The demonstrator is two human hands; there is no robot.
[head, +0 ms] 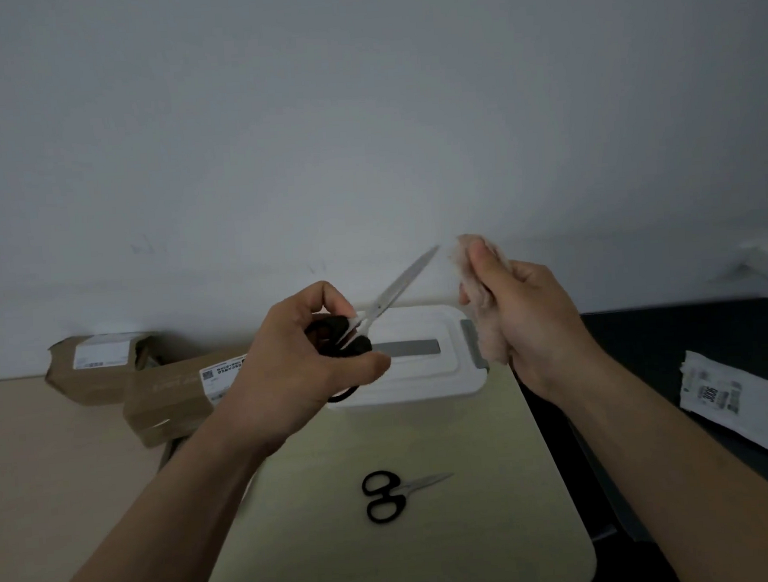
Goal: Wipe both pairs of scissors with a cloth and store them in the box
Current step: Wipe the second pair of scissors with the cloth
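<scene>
**First pair in hand, nothing in the box yet**

We are holding the larger scissors [395, 290] by their black handles in our left hand [305, 363]. The fingers are curling round the loops, and the closed blades are pointing up and away above the white box [428, 389]. Our right hand [528, 322] is gripping the bunched pale cloth [479, 303] between thumb and fingers above the box's right end, just beside the blade tip but apart from it. We are reading this as the wiping of the first pair, though we cannot tell whether it is starting or finishing. The smaller scissors [394, 492] are lying in front of the box, on our side of it, with no hand on them. The box lid is sitting closed, so we are counting the second wipe and both storings as left to do
</scene>
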